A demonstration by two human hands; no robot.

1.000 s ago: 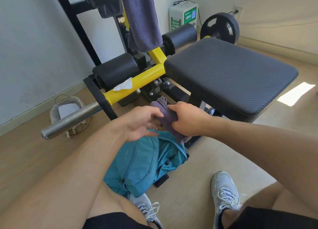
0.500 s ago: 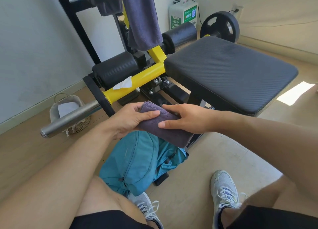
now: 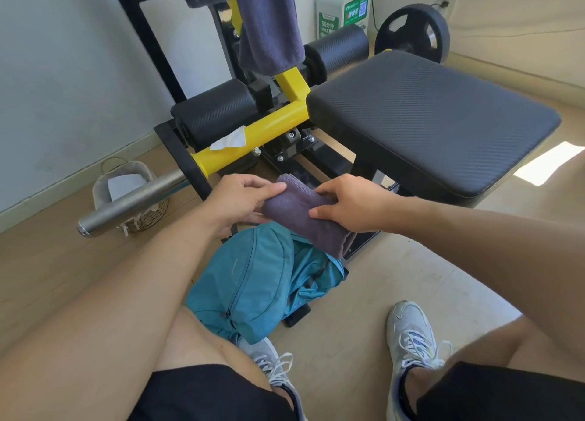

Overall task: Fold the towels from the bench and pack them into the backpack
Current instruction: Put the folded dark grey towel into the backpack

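While I sit on the floor, I hold a small folded dark purple towel (image 3: pixel 300 211) up in the air with both hands. My left hand (image 3: pixel 235 200) pinches its far left end, with the thumb on top and the fingers under it. My right hand (image 3: pixel 349 203) grips its right side, with the thumb on the top face and the fingers curled round the far edge. So both hands are clamped on the towel.

The soft teal cloth backpack (image 3: pixel 253 281) lies on the floor right below the towel, between my legs. I think its open mouth is on the right side, where the cloth is crumpled, just under the low end of the towel. The towel's long side runs from up by my left hand down to the right, past my right hand. My right hand is nearer to that opening, so I think it should push the low end down and in.

Another long dark purple towel (image 3: pixel 269 25) hangs on the yellow and black bench frame (image 3: pixel 281 123), far up from my hands. It is not folded yet.
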